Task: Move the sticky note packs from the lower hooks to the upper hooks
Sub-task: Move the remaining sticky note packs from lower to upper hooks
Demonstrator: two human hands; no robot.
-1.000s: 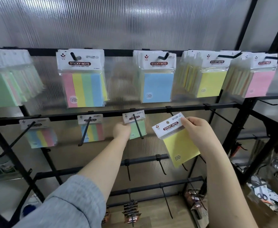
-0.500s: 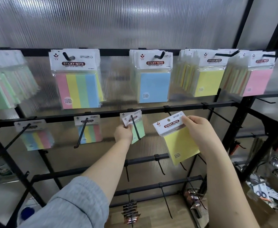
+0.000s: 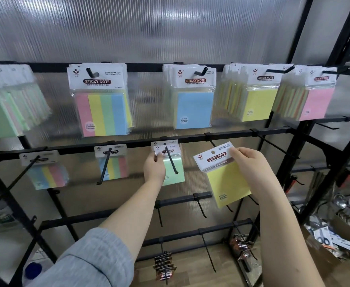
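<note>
My right hand (image 3: 247, 164) pinches the white header of a yellow sticky note pack (image 3: 224, 179), held free of the rack below the middle bar. My left hand (image 3: 155, 168) pinches the header of a green pack (image 3: 175, 170) that still hangs on a lower hook (image 3: 171, 160); another pack hangs behind it. Two striped packs (image 3: 113, 164) (image 3: 46, 175) hang on lower hooks to the left. The upper hooks carry a striped pack (image 3: 102, 106), blue packs (image 3: 192, 104), yellow packs (image 3: 257, 100) and pink packs (image 3: 314, 100).
Green packs (image 3: 2, 104) fill the far-left upper hook. Bare hooks (image 3: 273, 145) jut forward from the middle bar at right and from the lower bars. A cardboard box (image 3: 335, 251) of scissors and utensils sits on the floor at right. Battery packs (image 3: 164, 266) hang low.
My left hand has drawn the front green pack forward along its hook. My right hand with the yellow pack has hardly moved.
</note>
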